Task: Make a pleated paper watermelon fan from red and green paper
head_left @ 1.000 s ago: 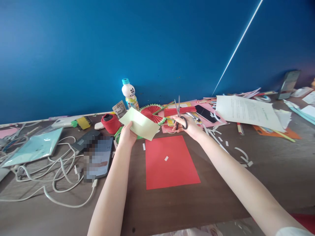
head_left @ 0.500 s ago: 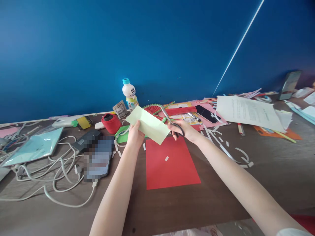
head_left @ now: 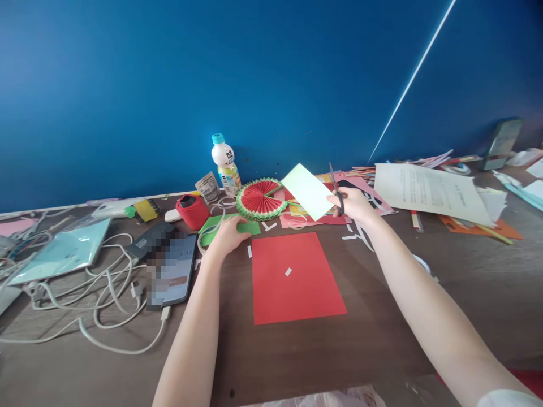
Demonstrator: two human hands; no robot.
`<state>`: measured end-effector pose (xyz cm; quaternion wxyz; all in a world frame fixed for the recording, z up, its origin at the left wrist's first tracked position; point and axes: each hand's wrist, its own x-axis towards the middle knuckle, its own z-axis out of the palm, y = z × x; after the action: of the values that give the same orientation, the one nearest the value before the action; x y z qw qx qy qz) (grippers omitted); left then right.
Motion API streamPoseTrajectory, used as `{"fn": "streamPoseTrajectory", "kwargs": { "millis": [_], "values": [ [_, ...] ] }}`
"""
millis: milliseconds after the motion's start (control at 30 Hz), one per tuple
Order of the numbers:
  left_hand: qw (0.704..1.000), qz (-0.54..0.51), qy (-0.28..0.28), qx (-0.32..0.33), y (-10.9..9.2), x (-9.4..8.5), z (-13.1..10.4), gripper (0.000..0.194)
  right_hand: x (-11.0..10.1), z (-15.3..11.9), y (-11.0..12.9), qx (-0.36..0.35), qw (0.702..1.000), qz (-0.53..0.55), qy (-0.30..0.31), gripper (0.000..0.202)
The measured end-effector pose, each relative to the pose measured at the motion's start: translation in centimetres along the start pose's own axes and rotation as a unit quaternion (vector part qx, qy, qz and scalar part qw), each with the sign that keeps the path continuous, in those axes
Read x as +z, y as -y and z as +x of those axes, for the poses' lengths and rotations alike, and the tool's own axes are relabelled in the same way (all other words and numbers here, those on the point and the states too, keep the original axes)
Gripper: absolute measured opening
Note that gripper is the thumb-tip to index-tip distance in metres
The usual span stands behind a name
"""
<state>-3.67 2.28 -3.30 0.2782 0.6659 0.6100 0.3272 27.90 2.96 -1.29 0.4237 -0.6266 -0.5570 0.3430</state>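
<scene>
My right hand (head_left: 350, 202) grips a pair of scissors (head_left: 337, 195), blades pointing up. Between its fingertips it also pinches one corner of a pale green paper sheet (head_left: 309, 191), held above the table. My left hand (head_left: 231, 233) holds nothing; its fingers are apart over the darker green paper (head_left: 250, 225), and I cannot tell whether they touch it. In front of both hands lies a red paper sheet (head_left: 297, 294) with a small white scrap (head_left: 288, 272) on it. A round pleated red and green paper fan (head_left: 261, 199) lies behind, towards the wall.
A bottle (head_left: 224, 164) stands at the back beside a red roll (head_left: 193, 211). On the left are a phone (head_left: 180, 271), tangled white cables (head_left: 102, 305) and a light blue packet (head_left: 63, 249). A printed sheet (head_left: 428, 195) and paper strips lie on the right.
My left hand has let go of the pale green sheet and moved down to the darker green paper. My right hand has carried the sheet and scissors up and right, uncovering the pleated fan.
</scene>
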Motion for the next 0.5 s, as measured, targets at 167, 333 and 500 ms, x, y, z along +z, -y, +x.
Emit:
{"fn": "streamPoseTrajectory", "kwargs": {
  "millis": [167, 333, 500],
  "values": [
    [0.995, 0.087, 0.037, 0.034, 0.3, 0.1, -0.1, 0.025, -1.3, 0.9, -1.9, 0.052, 0.989, -0.116, -0.07, 0.026],
    [0.989, 0.127, 0.037, 0.071, 0.5, 0.3, -0.3, 0.011, -1.5, 0.8, -1.5, 0.044, 0.99, -0.115, -0.071, 0.024],
    [0.988, 0.121, 0.02, 0.092, 0.2, 0.2, -0.3, 0.011, -1.2, 0.5, -0.7, 0.006, 0.995, -0.083, -0.05, 0.024]
  ]
}}
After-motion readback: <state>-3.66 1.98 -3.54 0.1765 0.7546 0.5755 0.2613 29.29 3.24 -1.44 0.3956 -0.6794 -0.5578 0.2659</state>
